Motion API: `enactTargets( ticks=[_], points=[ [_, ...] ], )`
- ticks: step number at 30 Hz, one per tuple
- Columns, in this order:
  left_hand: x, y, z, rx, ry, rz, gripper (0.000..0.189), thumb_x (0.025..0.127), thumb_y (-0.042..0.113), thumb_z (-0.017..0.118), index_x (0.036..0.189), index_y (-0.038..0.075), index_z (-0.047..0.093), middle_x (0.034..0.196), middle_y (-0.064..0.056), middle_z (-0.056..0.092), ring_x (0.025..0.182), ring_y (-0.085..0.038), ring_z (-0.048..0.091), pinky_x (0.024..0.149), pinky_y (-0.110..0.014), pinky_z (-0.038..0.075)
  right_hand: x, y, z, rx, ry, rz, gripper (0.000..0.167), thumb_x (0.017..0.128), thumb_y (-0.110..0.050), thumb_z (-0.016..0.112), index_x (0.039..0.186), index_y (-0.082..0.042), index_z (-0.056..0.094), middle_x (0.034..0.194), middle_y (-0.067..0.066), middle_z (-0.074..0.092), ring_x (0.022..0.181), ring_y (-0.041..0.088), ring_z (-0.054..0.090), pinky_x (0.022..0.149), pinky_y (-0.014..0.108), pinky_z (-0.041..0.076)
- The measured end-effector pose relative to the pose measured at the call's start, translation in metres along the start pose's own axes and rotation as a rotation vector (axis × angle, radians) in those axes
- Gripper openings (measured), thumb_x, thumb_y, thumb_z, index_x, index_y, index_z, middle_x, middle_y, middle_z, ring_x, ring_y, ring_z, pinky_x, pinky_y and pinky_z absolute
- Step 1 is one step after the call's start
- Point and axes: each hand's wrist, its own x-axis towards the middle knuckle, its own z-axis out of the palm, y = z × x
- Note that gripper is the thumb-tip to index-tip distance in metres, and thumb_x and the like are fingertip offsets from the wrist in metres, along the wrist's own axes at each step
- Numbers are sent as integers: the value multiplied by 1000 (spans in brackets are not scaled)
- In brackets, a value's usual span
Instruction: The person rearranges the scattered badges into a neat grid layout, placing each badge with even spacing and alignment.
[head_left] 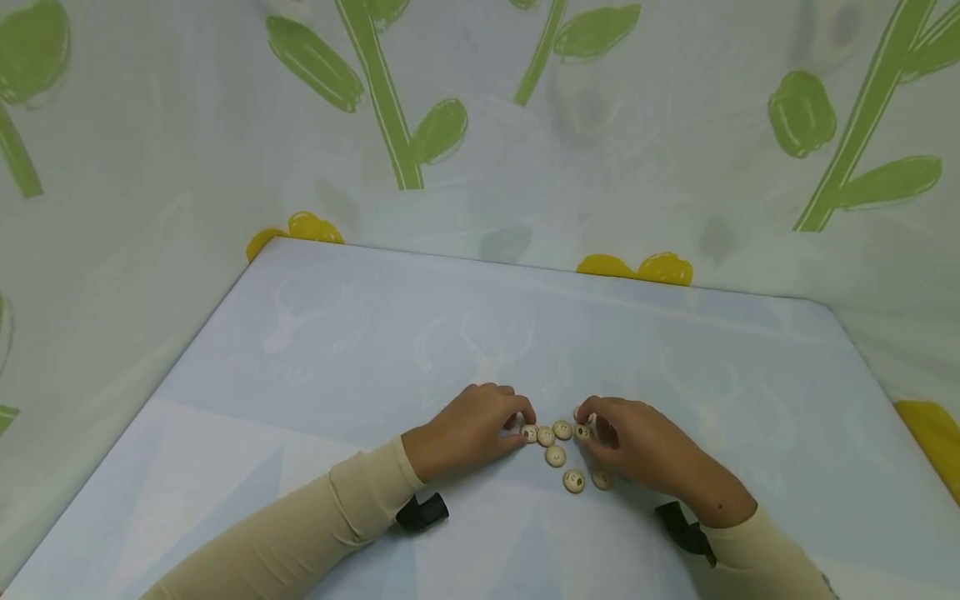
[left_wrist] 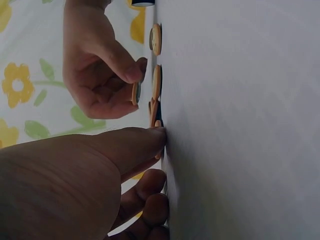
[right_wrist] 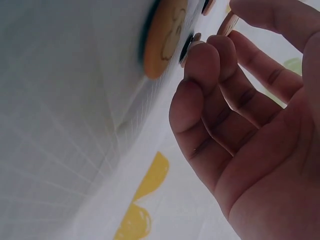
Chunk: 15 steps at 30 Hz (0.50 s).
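Observation:
Several small round wooden discs with drawn faces lie in a loose cluster on the table. My left hand pinches the leftmost disc at the table surface. Beside it lie a second disc and a third disc. My right hand holds another disc between thumb and forefinger. That held disc is raised off the table in the left wrist view. In the right wrist view, the remaining fingers curl loosely beneath it.
Nearer to me lie a disc, another disc and one disc partly under the right hand. The pale blue table meets a white cloth with printed green leaves and yellow flowers at its far edge.

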Motion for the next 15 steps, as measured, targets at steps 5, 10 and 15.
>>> enactTargets(
  ticks=[5, 10, 15],
  points=[
    [0, 1, 0, -11, -6, -7, 14, 91, 27, 74, 103, 20, 74, 82, 6, 63, 74, -5, 52, 75, -27, 44, 1, 0, -1, -1, -8, 39, 17, 89, -16, 74, 104, -17, 67, 73, -10, 53, 65, 3, 47, 58, 22, 42],
    [0, 1, 0, -16, 2, -7, 13, 91, 26, 74, 103, 20, 74, 81, 6, 63, 73, -5, 52, 74, -26, 43, 2, -1, 1, -24, -9, 100, 17, 89, -19, 74, 104, -19, 66, 73, -9, 54, 65, 6, 48, 57, 23, 42],
    [0, 1, -1, -21, 12, 1, 13, 91, 26, 75, 102, 20, 75, 81, 6, 63, 73, -5, 51, 73, -25, 43, 3, 0, 0, -21, -12, 126, 17, 90, -20, 73, 104, -20, 64, 73, -8, 54, 64, 8, 49, 55, 23, 43]
  ],
)
